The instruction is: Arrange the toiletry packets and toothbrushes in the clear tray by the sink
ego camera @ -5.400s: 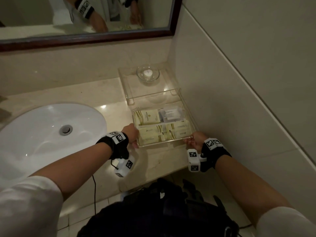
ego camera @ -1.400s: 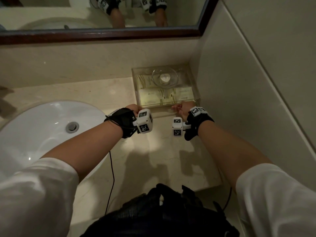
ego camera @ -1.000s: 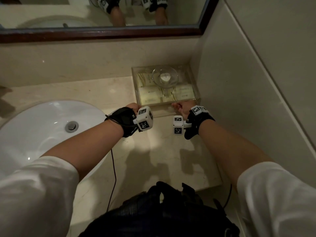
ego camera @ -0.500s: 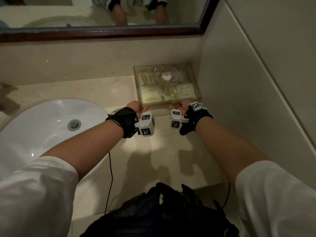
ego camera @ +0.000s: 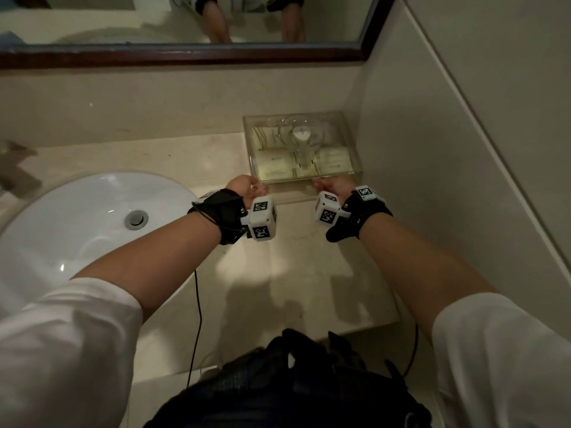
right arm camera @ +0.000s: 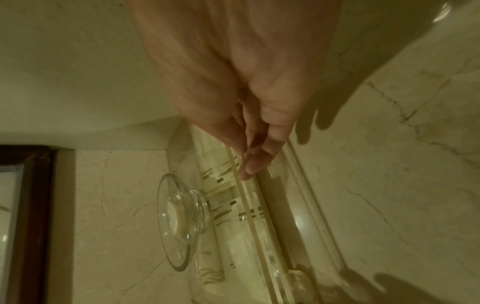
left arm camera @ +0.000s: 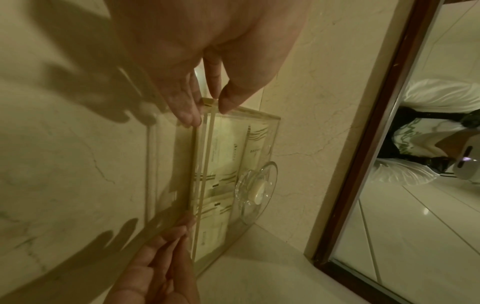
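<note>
The clear tray (ego camera: 309, 179) sits in the counter's back right corner, against the side wall. Pale toiletry packets (ego camera: 278, 163) with green stripes lie flat inside it in rows, also seen as packets (left arm camera: 228, 144). I cannot tell any toothbrush apart from them. A glass dish (ego camera: 301, 134) with a white soap stands on the tray's clear top. My left hand (left arm camera: 210, 107) pinches the tray's front left corner between thumb and fingers. My right hand (right arm camera: 248, 168) pinches the front rim near its right end with thumb and fingertips.
A white sink (ego camera: 77, 227) fills the counter's left side, with a faucet (ego camera: 15, 168) at the far left. A dark-framed mirror (ego camera: 185, 57) hangs above the backsplash. A thin cable (ego camera: 197, 304) hangs from my left wrist. A black bag (ego camera: 278, 381) sits below the counter edge.
About five seconds ago the packet tray stood pulled out toward the counter's front; now it is back under the dish. Over the last second both hands stayed at its front edge.
</note>
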Demonstrator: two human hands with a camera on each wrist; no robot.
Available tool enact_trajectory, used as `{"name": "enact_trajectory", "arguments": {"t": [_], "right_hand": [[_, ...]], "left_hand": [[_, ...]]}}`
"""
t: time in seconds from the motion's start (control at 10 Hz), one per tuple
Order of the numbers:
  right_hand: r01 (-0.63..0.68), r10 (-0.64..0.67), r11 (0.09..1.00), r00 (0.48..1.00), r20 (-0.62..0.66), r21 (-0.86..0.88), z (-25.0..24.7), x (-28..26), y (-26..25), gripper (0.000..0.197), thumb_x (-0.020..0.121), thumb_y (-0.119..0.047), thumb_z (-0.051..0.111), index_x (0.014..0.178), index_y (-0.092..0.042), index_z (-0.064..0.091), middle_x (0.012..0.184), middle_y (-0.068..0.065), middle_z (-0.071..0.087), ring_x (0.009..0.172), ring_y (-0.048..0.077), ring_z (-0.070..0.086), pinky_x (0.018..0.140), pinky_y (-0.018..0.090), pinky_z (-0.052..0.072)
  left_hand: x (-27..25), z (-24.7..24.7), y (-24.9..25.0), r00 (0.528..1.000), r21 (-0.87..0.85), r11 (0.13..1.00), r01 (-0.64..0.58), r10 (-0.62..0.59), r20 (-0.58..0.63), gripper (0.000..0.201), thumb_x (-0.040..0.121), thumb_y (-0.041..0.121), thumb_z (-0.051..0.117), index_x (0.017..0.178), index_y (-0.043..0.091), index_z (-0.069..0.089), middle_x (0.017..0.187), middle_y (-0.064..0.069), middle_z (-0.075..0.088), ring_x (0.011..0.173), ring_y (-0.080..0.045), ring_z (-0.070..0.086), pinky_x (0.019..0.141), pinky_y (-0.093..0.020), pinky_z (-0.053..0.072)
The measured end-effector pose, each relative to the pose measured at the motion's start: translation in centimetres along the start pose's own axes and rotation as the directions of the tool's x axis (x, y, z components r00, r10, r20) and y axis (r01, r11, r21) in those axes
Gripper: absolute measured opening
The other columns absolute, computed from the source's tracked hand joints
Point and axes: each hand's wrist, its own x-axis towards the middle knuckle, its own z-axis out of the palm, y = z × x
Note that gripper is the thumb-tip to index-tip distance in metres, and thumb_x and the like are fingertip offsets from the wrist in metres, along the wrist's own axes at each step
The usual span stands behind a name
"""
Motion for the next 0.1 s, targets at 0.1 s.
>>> {"name": "enact_trajectory", "arguments": {"t": [0.1], "right_hand": [[0.033, -0.033, 0.999, 0.999, 0.03, -0.014, 0.1, -0.25, 0.27, 0.029, 0.097, 0.005, 0.034, 0.077, 0.001, 0.055, 0.043, 0.002, 0.061, 0.033, 0.006, 0.055, 0.038, 0.013, 0.045]], "left_hand": [[0.24, -0.25, -0.12, 1.0, 0.038, 0.999, -0.007, 0.006, 0.013, 0.024, 0.097, 0.01, 0.031, 0.075, 0.005, 0.041, 0.068, -0.005, 0.033, 0.054, -0.01, 0.026, 0.053, -0.023, 0.026]]}}
